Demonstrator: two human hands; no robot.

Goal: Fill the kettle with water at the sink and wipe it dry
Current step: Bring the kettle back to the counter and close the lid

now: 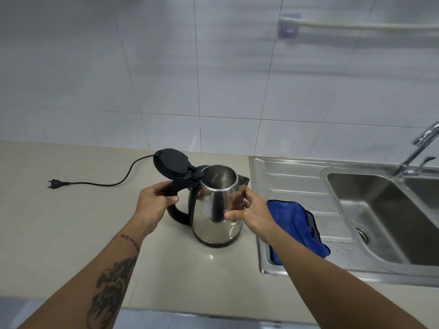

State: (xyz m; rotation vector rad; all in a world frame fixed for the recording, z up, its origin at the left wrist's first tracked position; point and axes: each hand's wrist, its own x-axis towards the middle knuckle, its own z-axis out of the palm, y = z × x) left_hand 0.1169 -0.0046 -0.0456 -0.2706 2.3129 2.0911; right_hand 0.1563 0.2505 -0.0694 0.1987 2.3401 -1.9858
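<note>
A stainless steel kettle [213, 210] with a black handle stands on the beige counter [71, 233], just left of the sink unit. Its black lid [172, 166] is flipped open and the inside looks empty. My left hand [154, 200] grips the handle near its top. My right hand [249, 210] holds the kettle's body on the right side, under the spout. A blue cloth [297, 226] lies on the steel drainboard [297, 181], partly hidden by my right forearm. The sink basin [380, 210] and the faucet [418, 148] are at the right.
A black power cord with a plug [55, 184] lies on the counter behind and left of the kettle. White tiled wall behind. A towel rail [356, 26] is mounted high on the wall at the right. Water drops dot the drainboard.
</note>
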